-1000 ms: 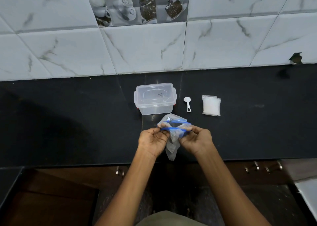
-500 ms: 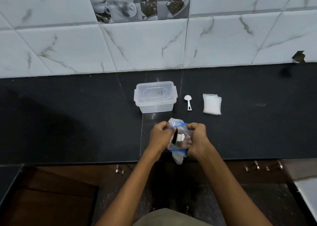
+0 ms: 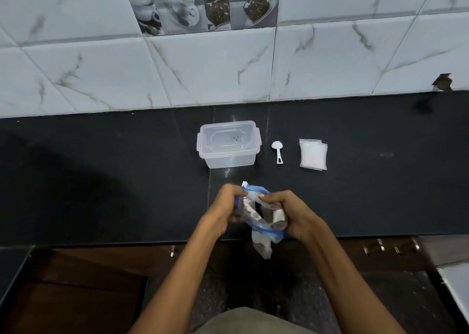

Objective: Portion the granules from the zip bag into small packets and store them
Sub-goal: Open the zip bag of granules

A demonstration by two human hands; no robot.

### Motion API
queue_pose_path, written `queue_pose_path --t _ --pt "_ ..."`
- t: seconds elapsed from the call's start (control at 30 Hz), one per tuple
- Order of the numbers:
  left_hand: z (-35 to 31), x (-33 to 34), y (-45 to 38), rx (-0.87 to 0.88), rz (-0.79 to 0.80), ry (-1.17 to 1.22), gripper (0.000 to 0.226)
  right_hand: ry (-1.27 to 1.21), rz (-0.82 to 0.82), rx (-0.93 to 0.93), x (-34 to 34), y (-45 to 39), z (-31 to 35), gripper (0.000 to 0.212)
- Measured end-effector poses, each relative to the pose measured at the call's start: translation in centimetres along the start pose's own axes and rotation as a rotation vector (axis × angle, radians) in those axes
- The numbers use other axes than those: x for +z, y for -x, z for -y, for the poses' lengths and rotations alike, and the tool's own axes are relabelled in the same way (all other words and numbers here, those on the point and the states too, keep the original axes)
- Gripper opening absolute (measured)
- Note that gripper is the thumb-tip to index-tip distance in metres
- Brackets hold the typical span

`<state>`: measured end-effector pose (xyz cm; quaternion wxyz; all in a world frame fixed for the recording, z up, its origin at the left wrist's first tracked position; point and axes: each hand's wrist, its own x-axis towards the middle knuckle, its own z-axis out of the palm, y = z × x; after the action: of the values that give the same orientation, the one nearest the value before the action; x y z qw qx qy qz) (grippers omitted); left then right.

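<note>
Zip bag [image 3: 261,215] sits between my two hands above the near edge of the counter [image 3: 101,181], its blue-rimmed mouth held apart: left hand [image 3: 224,206] fingers pinch one side, right hand [image 3: 291,215] fingers curl round the other. I judge the step is opening it, so I want the mouth kept up and wide, with the sagging bottom supported to avoid spilling. Spoon [image 3: 277,151], small packets [image 3: 313,154] and lidded container [image 3: 228,144] lie beyond, untouched.
</note>
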<state>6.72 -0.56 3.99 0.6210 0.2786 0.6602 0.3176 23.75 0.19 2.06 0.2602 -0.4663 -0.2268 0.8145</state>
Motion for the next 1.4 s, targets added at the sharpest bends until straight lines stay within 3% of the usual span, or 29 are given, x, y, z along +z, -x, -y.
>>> queue_pose_path --t 0.07,0.13,0.2,0.23,0.33,0.4,0.53,0.63,0.73,0.9,0.97,1.03,1.1,1.2,1.4 --pt "0.5 0.2 -0.3 0.305 -0.125 -0.293 0.019 0.1 -0.062 -0.004 0.0 -0.5 0.2 0.022" --pt "0.7 0.5 -0.5 0.556 -0.134 -0.419 0.027 0.211 -0.124 -0.016 0.0 -0.7 0.7 0.021" --pt "0.6 0.7 -0.8 0.647 -0.149 -0.55 0.018 0.279 -0.139 -0.042 -0.1 -0.7 1.3 0.029" --pt "0.7 0.6 -1.2 0.637 -0.174 -0.605 0.016 0.349 -0.144 -0.049 -0.1 -0.7 1.7 0.031" --pt "0.6 0.4 -1.4 0.537 -0.257 -0.588 0.02 0.634 -0.212 -0.142 -0.2 -0.6 2.2 0.006" --pt "0.4 0.3 -1.4 0.425 -0.232 -0.389 0.021 0.73 -0.273 -0.235 -0.6 -0.8 2.0 0.021" --pt "-0.6 -0.2 -0.6 0.089 -0.048 0.085 0.026 0.771 -0.321 -0.309 -1.3 -0.5 1.6 0.025" --pt "-1.3 -1.7 -0.1 -0.087 0.089 0.381 0.021 0.686 -0.308 -0.25 -2.3 0.1 1.9 0.024" --pt "-1.2 -2.7 -0.1 -0.161 0.194 0.491 0.022 0.597 -0.346 -0.157 -3.0 0.2 1.9 0.031" --pt "0.0 -3.0 -0.6 -0.245 0.248 0.74 0.034 0.266 -0.409 -0.135 -2.3 0.7 1.7 0.025" --pt "0.6 -3.0 -0.7 -0.254 0.242 0.783 0.036 0.121 -0.381 -0.122 -2.0 0.6 1.5 0.021" --pt "0.9 -2.8 -0.6 -0.255 0.246 0.806 0.04 -0.012 -0.355 -0.11 -1.6 0.5 1.3 0.004" --pt "1.0 -2.7 -0.1 -0.231 0.274 0.824 0.042 -0.164 -0.319 -0.082 -1.6 0.2 1.0 0.008" --pt "0.8 -2.3 0.7 -0.174 0.292 0.812 0.027 -0.376 -0.266 -0.022 -1.3 0.4 0.8 0.011" --pt "1.1 -1.5 0.3 -0.158 0.177 0.874 0.035 -0.568 -0.173 0.01 -0.2 1.1 0.3 0.029"
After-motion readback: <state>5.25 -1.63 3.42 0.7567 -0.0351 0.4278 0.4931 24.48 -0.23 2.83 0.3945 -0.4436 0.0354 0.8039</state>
